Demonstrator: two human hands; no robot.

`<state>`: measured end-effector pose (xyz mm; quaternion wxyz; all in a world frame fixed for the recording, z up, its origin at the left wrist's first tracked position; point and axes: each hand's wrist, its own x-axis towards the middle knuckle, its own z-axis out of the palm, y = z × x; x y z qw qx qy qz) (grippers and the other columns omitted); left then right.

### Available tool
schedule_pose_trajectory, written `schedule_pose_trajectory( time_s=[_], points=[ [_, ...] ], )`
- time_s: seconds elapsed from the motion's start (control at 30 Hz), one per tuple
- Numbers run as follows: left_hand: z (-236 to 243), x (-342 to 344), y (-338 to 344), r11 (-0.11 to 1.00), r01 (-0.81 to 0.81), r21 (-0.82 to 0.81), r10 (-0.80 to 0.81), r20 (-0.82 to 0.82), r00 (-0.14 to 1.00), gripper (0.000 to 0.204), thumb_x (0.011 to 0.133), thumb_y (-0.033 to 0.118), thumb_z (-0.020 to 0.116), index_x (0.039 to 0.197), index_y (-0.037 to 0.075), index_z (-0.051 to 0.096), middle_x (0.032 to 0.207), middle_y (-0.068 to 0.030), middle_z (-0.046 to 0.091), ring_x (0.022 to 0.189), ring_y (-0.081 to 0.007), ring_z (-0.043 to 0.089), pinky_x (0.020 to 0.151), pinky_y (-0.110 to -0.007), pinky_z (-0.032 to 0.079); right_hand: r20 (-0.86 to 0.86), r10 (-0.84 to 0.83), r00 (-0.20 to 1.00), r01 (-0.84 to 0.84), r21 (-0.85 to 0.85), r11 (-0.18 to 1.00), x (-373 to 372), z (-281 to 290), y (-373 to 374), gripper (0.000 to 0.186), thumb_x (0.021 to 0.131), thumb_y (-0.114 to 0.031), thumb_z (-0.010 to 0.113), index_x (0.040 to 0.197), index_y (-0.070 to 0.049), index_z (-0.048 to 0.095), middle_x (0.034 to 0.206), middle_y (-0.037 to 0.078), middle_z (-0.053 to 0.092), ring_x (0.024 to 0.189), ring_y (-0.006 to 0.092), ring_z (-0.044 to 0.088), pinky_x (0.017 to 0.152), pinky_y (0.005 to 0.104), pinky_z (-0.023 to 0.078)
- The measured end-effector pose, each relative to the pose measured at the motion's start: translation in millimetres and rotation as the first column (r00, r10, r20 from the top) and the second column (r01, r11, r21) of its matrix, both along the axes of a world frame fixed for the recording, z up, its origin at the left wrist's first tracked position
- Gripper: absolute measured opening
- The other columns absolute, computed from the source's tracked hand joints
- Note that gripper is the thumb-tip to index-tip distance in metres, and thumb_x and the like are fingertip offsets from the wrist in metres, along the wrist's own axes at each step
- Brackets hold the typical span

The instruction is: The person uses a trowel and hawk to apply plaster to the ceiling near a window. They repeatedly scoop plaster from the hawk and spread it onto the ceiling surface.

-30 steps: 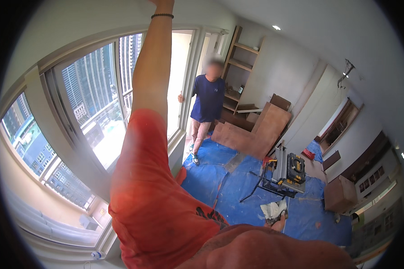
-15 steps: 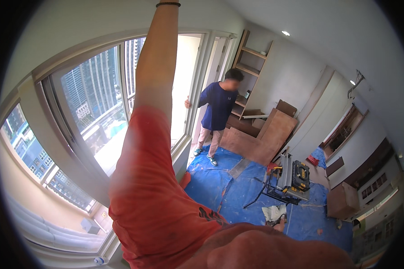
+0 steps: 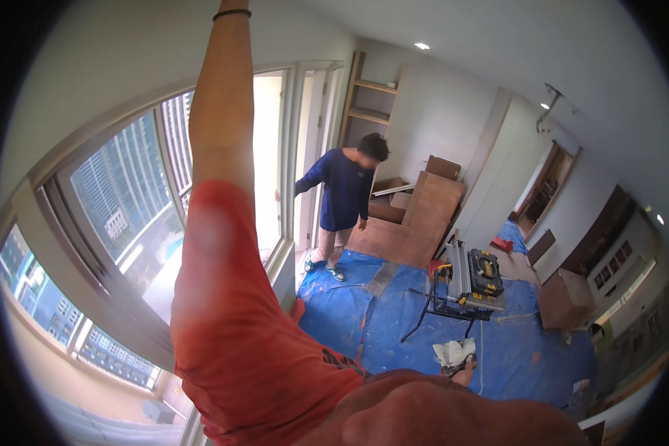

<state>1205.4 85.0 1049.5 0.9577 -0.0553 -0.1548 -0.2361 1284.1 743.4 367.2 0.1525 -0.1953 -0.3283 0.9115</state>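
My raised left arm (image 3: 219, 104), bare below a red sleeve and banded at the wrist, reaches past the top edge, so my left hand is hidden. At lower right, my right hand (image 3: 462, 373) grips a crumpled white cloth or paper (image 3: 450, 353), with something dark under it. Left of my arm is a sliding window (image 3: 115, 208), with tall buildings outside. A co-worker (image 3: 342, 189) in a blue top and light trousers stands beside the bright doorway, head bent, one hand (image 3: 279, 195) on its frame and the other hanging down.
A folding-stand table saw (image 3: 472, 279) stands on blue floor sheeting (image 3: 379, 320). Wooden panels (image 3: 431, 215) lean near a shelving unit (image 3: 372, 115) at the back. A brown box-like cabinet (image 3: 565, 297) sits at right, and a doorway (image 3: 543, 186) opens behind.
The co-worker has bent their head down and turned toward the right, still touching the frame. The view has shifted a little; my left arm stays raised and my right hand keeps its hold.
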Motion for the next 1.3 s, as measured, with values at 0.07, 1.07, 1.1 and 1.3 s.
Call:
schedule_pose_trajectory(
  time_s=[0.07, 1.07, 1.1, 1.3],
  points=[
    [-2.3, -5.7, 20.1, 0.997, -0.037, -0.063, 0.038, 0.015, 0.999, 0.063, 0.092, 0.000, 0.039, 0.152, -0.014, 0.026, 0.154, -0.0355, 0.034, 0.143, -0.0453, 0.032, 0.122, -0.046, 0.023, -0.001, -0.020, 1.000, 0.020, -0.024, 0.999, 9.4, -6.2, 12.3, 0.046, 0.106, -0.031, 0.046, 0.142, -0.003, 0.048, 0.136, 0.014, 0.059, 0.118, 0.0319, 0.063, 0.094, 0.0466, 0.056],
    [-103.8, -52.2, 371.1, 0.822, 0.349, -0.451, -0.199, 0.347, 0.916, 0.055, 0.104, 0.005, 0.039, 0.155, -0.008, 0.024, 0.157, -0.0277, 0.033, 0.143, -0.0430, 0.034, 0.120, -0.047, 0.025, 0.101, -0.276, 0.956, 0.287, -0.123, 0.950, 117.2, -62.0, 83.6, 0.050, 0.106, -0.034, 0.046, 0.145, -0.004, 0.045, 0.139, 0.017, 0.056, 0.122, 0.0347, 0.060, 0.095, 0.0493, 0.054],
    [-115.6, -62.9, 349.0, 0.838, 0.444, -0.317, -0.338, 0.337, 0.879, 0.054, 0.110, 0.019, 0.037, 0.154, -0.010, 0.026, 0.155, -0.0300, 0.036, 0.142, -0.0426, 0.037, 0.120, -0.045, 0.026, 0.039, -0.328, 0.944, 0.330, -0.126, 0.935, 119.1, -66.7, 89.6, 0.050, 0.106, -0.034, 0.047, 0.145, -0.004, 0.045, 0.138, 0.017, 0.056, 0.121, 0.0352, 0.061, 0.094, 0.0495, 0.054],
    [-46.7, 0.3, 46.5, 0.959, 0.284, -0.007, -0.282, 0.082, 0.956, 0.040, 0.105, 0.009, 0.042, 0.133, -0.019, 0.043, 0.140, -0.0354, 0.047, 0.130, -0.0435, 0.046, 0.112, -0.045, 0.034, -0.016, -0.110, 0.994, 0.110, 0.002, 0.994, 45.5, -56.6, 80.7, 0.051, 0.105, -0.034, 0.048, 0.146, -0.003, 0.044, 0.139, 0.017, 0.056, 0.121, 0.0362, 0.061, 0.093, 0.0517, 0.055]
  ],
)
